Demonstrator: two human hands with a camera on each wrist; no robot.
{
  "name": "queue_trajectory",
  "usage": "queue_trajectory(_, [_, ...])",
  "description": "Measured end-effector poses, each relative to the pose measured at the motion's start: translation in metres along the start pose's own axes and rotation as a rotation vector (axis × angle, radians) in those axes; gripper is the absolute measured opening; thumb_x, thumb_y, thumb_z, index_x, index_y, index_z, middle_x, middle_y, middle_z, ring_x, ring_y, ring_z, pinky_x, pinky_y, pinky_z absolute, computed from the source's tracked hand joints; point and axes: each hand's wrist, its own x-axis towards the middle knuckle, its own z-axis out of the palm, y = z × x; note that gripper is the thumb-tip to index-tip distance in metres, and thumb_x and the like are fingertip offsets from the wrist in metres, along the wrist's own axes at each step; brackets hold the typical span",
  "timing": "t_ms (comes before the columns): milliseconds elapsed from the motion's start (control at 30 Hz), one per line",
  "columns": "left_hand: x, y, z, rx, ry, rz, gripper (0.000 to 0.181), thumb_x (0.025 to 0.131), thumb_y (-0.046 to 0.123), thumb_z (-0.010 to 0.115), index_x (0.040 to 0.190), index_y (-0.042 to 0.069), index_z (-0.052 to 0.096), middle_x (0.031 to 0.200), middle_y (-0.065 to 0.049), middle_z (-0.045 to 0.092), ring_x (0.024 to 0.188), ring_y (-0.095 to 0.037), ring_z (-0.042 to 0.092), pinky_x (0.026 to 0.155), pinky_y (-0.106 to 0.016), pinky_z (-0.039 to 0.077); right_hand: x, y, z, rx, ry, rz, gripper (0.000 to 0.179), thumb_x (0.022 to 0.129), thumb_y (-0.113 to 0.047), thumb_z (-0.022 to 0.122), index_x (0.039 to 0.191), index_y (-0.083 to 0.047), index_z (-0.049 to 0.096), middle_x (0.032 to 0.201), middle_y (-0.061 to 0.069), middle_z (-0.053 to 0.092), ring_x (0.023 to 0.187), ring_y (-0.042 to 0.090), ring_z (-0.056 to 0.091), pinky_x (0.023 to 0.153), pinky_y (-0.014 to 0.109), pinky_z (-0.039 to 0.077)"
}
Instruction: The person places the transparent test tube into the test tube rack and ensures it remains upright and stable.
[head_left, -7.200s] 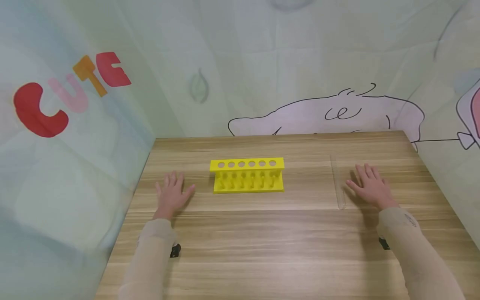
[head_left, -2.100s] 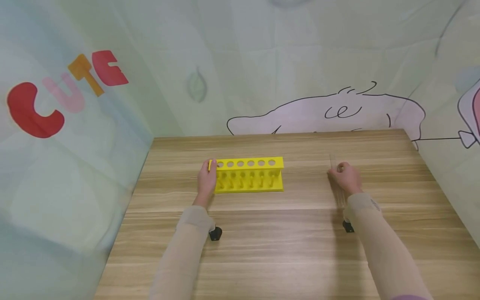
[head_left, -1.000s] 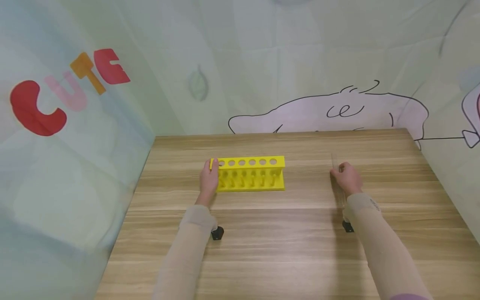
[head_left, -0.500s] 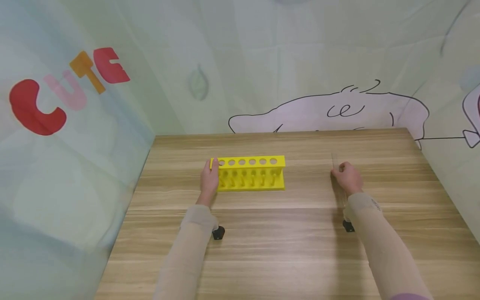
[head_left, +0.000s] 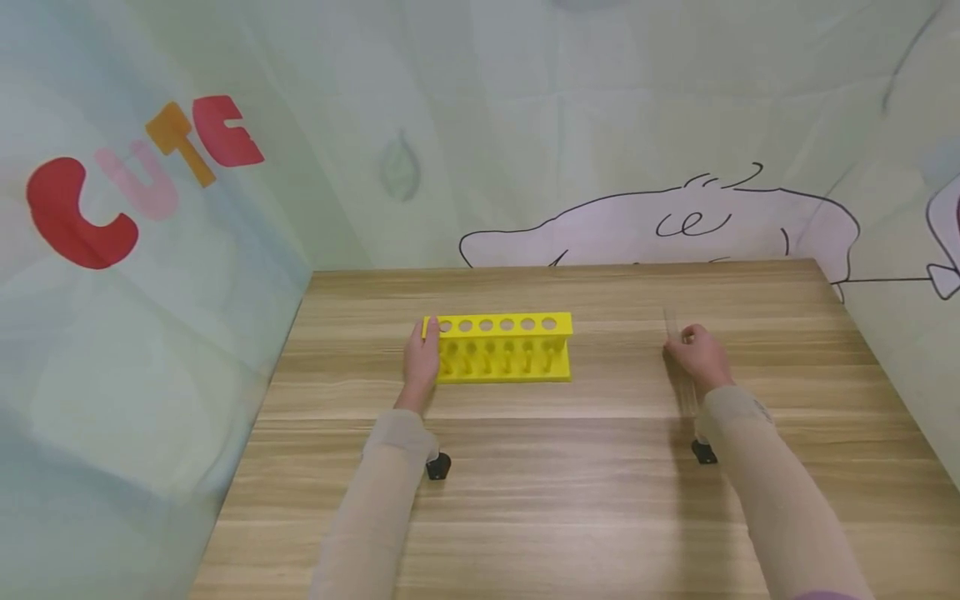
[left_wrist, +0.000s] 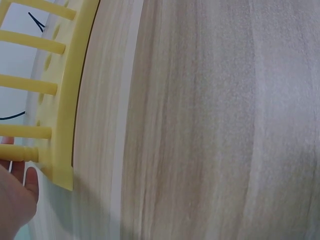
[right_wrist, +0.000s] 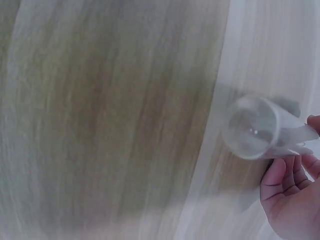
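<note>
A yellow test tube rack [head_left: 497, 335] stands on the wooden table, left of the middle, with a row of round holes along its top and pegs below. My left hand [head_left: 420, 362] grips its left end, thumb over the upper plate; in the left wrist view some fingers pass behind the rack's end [left_wrist: 62, 100]. To the right, my right hand [head_left: 701, 358] pinches a clear glass test tube [head_left: 671, 321] between thumb and fingers, partway along its length. The rounded end of the test tube [right_wrist: 252, 130] points toward the camera in the right wrist view.
The wooden table [head_left: 555, 500] has its far edge against a printed cloth backdrop [head_left: 480, 150]. Bare table lies between the rack and the test tube. A small black wrist camera [head_left: 438, 466] sits under the left cuff, another [head_left: 703, 452] under the right.
Both hands lay flat on the table at first. The left has since moved right and gripped the rack; the right has moved left and pinched the test tube. Little differs over the last second.
</note>
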Motion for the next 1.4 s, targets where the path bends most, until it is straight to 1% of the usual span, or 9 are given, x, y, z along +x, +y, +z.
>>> queue_trajectory(167, [0.0, 0.0, 0.0, -0.013, -0.012, -0.003, 0.072, 0.09, 0.056, 0.026, 0.14, 0.006, 0.02, 0.147, -0.01, 0.021, 0.134, -0.025, 0.021, 0.11, -0.038, 0.02, -0.001, 0.0, -0.004, 0.015, -0.013, -0.026, 0.054, 0.088, -0.033, 0.045, 0.123, 0.006, 0.033, 0.117, 0.03, 0.045, 0.099, 0.037, 0.046, 0.076, 0.043, 0.045])
queue_trajectory(333, [0.0, 0.0, 0.0, -0.016, -0.014, -0.005, 0.073, 0.089, 0.058, 0.026, 0.14, 0.006, 0.02, 0.146, -0.01, 0.021, 0.134, -0.026, 0.022, 0.11, -0.038, 0.02, -0.002, -0.002, -0.008, 0.021, -0.006, -0.049, 0.051, 0.089, -0.03, 0.046, 0.121, 0.007, 0.034, 0.109, 0.027, 0.047, 0.091, 0.033, 0.048, 0.067, 0.034, 0.045])
queue_trajectory(467, [0.0, 0.001, 0.0, -0.017, -0.015, -0.004, 0.073, 0.089, 0.058, 0.026, 0.14, 0.006, 0.021, 0.146, -0.01, 0.022, 0.134, -0.026, 0.022, 0.11, -0.038, 0.02, -0.004, -0.006, -0.011, 0.029, 0.016, -0.068, 0.05, 0.088, -0.03, 0.048, 0.118, 0.009, 0.035, 0.106, 0.026, 0.048, 0.088, 0.032, 0.048, 0.066, 0.033, 0.044])
queue_trajectory(733, [-0.001, 0.001, -0.001, -0.004, -0.018, -0.017, 0.073, 0.089, 0.058, 0.025, 0.141, 0.007, 0.02, 0.147, -0.01, 0.021, 0.135, -0.025, 0.019, 0.111, -0.038, 0.018, -0.008, -0.01, -0.017, 0.06, 0.025, -0.065, 0.052, 0.088, -0.03, 0.049, 0.119, 0.009, 0.034, 0.106, 0.026, 0.048, 0.09, 0.032, 0.049, 0.068, 0.033, 0.045])
queue_trajectory(1000, [0.001, 0.001, -0.001, -0.016, -0.028, -0.021, 0.073, 0.089, 0.058, 0.026, 0.141, 0.007, 0.019, 0.147, -0.009, 0.02, 0.135, -0.025, 0.018, 0.111, -0.038, 0.017, -0.01, -0.012, -0.019, 0.067, 0.045, -0.079, 0.048, 0.087, -0.03, 0.05, 0.113, 0.008, 0.035, 0.095, 0.019, 0.047, 0.08, 0.025, 0.047, 0.059, 0.025, 0.041])
queue_trajectory(1033, [0.0, 0.001, -0.001, -0.015, -0.015, -0.014, 0.075, 0.088, 0.06, 0.027, 0.14, 0.007, 0.02, 0.146, -0.011, 0.021, 0.134, -0.027, 0.019, 0.111, -0.039, 0.019, -0.01, -0.012, -0.019, 0.064, 0.046, -0.08, 0.047, 0.087, -0.03, 0.05, 0.112, 0.008, 0.035, 0.094, 0.018, 0.046, 0.078, 0.024, 0.047, 0.058, 0.024, 0.041])
queue_trajectory(1133, [0.0, 0.001, -0.001, -0.018, -0.016, -0.013, 0.076, 0.088, 0.06, 0.027, 0.14, 0.007, 0.02, 0.146, -0.011, 0.021, 0.134, -0.026, 0.02, 0.111, -0.039, 0.019, -0.011, -0.015, -0.02, 0.067, 0.044, -0.082, 0.044, 0.087, -0.028, 0.05, 0.108, 0.007, 0.035, 0.09, 0.015, 0.045, 0.075, 0.022, 0.045, 0.055, 0.023, 0.04])
queue_trajectory(1267, [0.001, 0.001, -0.001, -0.018, -0.026, -0.019, 0.073, 0.089, 0.058, 0.027, 0.141, 0.006, 0.019, 0.147, -0.01, 0.02, 0.135, -0.025, 0.019, 0.111, -0.037, 0.018, -0.01, -0.016, -0.021, 0.082, 0.036, -0.079, 0.038, 0.086, -0.026, 0.05, 0.103, 0.005, 0.037, 0.087, 0.013, 0.044, 0.07, 0.019, 0.045, 0.054, 0.023, 0.041])
queue_trajectory(1400, [0.0, 0.001, -0.001, -0.005, -0.027, -0.021, 0.075, 0.088, 0.06, 0.025, 0.141, 0.006, 0.017, 0.147, -0.01, 0.019, 0.135, -0.026, 0.018, 0.111, -0.038, 0.018, -0.007, -0.015, -0.02, 0.101, 0.035, -0.079, 0.033, 0.086, -0.025, 0.049, 0.1, 0.004, 0.039, 0.087, 0.012, 0.045, 0.068, 0.016, 0.045, 0.055, 0.023, 0.044])
